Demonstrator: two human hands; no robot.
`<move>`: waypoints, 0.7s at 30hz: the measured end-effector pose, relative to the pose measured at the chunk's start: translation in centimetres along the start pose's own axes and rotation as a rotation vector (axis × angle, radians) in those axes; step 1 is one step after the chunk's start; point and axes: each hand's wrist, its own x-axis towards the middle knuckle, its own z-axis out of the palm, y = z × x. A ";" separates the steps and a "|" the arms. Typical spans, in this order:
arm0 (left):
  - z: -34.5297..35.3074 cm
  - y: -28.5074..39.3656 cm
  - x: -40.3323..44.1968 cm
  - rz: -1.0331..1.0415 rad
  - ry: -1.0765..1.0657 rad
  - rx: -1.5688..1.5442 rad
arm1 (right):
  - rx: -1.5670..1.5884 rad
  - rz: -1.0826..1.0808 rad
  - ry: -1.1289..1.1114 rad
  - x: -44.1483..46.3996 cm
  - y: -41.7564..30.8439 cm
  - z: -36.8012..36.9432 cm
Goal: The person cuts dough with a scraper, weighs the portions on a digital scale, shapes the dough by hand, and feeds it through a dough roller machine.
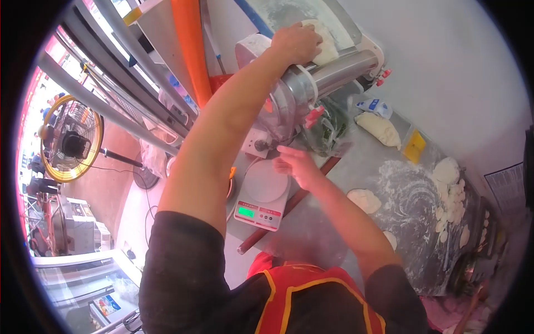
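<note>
My left hand (297,43) reaches up to the top of a dough roller machine (345,65), its fingers curled over a pale lump of dough (327,47) by the steel roller. Lower down, my right hand (300,168) holds nothing that I can see, with the index finger stretched toward a black knob (261,145) on the machine's side. Whether the fingertip touches the knob, I cannot tell. Just below that hand sits a white kitchen scale (261,195) with a lit green display and nothing visible on its round plate.
On the floured steel table (411,195) lie a flat dough piece (364,201), several small dough pieces (450,206), a yellow scraper (414,146) and a bag (379,129). A brown rod (258,238) runs beside the scale. A yellow-rimmed fan (72,139) stands to the left.
</note>
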 end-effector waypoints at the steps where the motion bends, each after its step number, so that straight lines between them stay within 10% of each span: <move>1: 0.1 0.0 -0.1 -0.001 0.013 0.000 | -0.019 0.029 0.011 1.4 0.7 0.7; 5: 0.2 -0.3 -0.1 -0.008 0.015 0.000 | -0.078 0.047 0.071 6.5 2.0 2.6; 7: -0.1 0.0 -0.1 -0.014 0.012 -0.004 | -0.587 -0.004 0.127 10.2 4.7 1.1; 11: 0.1 0.0 0.2 -0.020 0.007 -0.009 | -1.116 -0.922 0.233 13.6 8.2 -0.5; 13: 0.1 0.2 0.0 -0.014 0.001 -0.019 | -1.054 -0.892 0.189 12.7 7.6 0.0; 15: -0.1 0.2 0.0 -0.018 0.005 -0.027 | -0.735 -0.047 0.113 9.4 3.3 3.3; 21: -0.5 0.3 0.1 -0.006 -0.024 -0.036 | -1.002 -0.202 0.041 15.6 9.4 -0.5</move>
